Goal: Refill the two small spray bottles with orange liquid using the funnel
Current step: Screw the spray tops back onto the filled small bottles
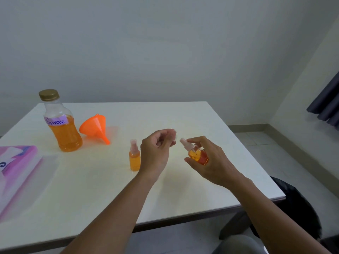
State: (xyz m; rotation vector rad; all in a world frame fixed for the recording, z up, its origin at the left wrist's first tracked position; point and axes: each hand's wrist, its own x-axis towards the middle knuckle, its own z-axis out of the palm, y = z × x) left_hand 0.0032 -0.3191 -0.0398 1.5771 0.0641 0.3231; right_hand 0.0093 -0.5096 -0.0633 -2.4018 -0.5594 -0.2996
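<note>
Right hand (211, 165) grips tilted spray bottle (197, 155), orange liquid inside, nozzle up-left. 2nd spray bottle (134, 161) upright on counter (165, 116), full. Left hand (157, 153) curled, can't tell if holding anything.

Large bottle (61, 123) — purple label (56, 121) handwritten "Spray."

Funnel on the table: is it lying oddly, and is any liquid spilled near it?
The funnel lies on its side beside the large bottle, not standing upright. No spill shows on the table.
</note>
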